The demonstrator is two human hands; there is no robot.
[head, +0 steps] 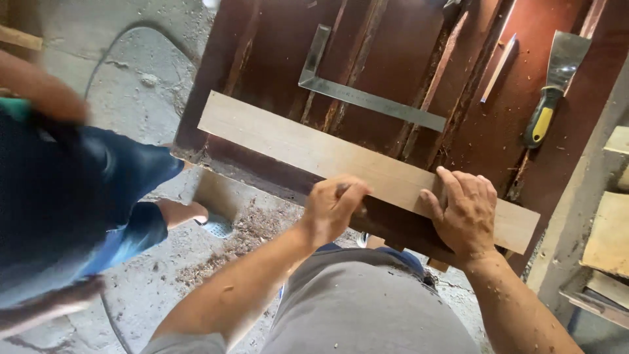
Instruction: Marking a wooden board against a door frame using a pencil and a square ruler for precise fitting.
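A long light wooden plank (282,141) lies slantwise across a dark brown wooden panel (275,46). My right hand (465,213) presses flat on the plank near its right end, fingers spread and thumb at the near edge. My left hand (331,206) is curled at the plank's near edge, around the middle, closed on a small dark pencil-like thing (342,189) that is mostly hidden by the fingers.
A steel carpenter's square (367,98) lies just beyond the plank. A putty knife with a yellow and black handle (549,111) and a thin wooden strip (499,65) lie at the upper right. Another person (78,190) in blue shorts stands at the left on the sawdust-strewn concrete floor (131,72). Boards (609,236) are stacked at the right.
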